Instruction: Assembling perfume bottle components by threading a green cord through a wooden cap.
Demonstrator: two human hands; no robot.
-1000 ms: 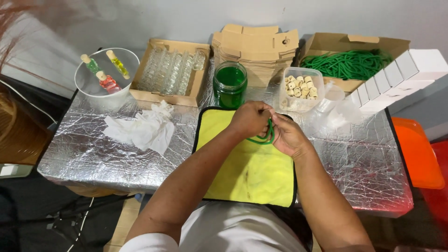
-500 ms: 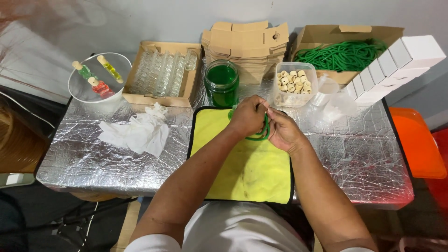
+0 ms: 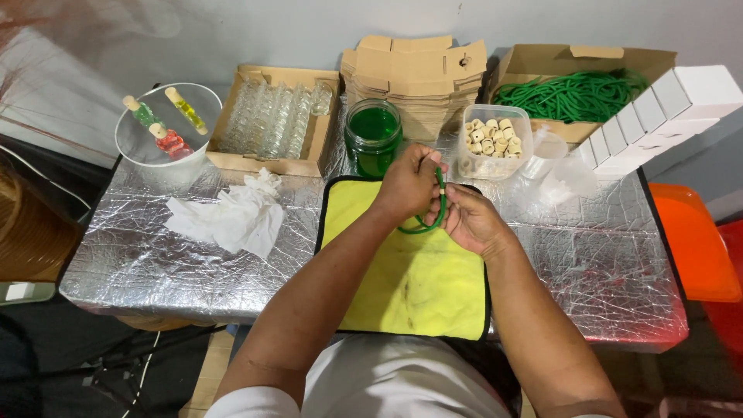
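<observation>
My left hand [image 3: 409, 183] and my right hand [image 3: 469, 220] meet above the far edge of a yellow cloth mat [image 3: 410, 286]. Together they hold a thin green tube [image 3: 436, 217] bent into a loop, with a small pale piece at its upper end between my fingertips. Just beyond my hands stands a glass jar of green liquid [image 3: 372, 139], and to its right a clear tub of small cork stoppers [image 3: 493, 139].
The table is covered in silver foil [image 3: 155, 255]. A crumpled white tissue [image 3: 224, 220] lies at left. At the back stand a bowl with coloured vials [image 3: 166, 128], a box of glass vials [image 3: 271, 120], folded cardboard [image 3: 422, 73], a box of green tubes [image 3: 576, 93] and white boxes [image 3: 658, 116]. An orange seat [image 3: 693, 240] is at right.
My hands stay together on the green tube loop; my fingers have shifted slightly at its top end. The view has moved a little.
</observation>
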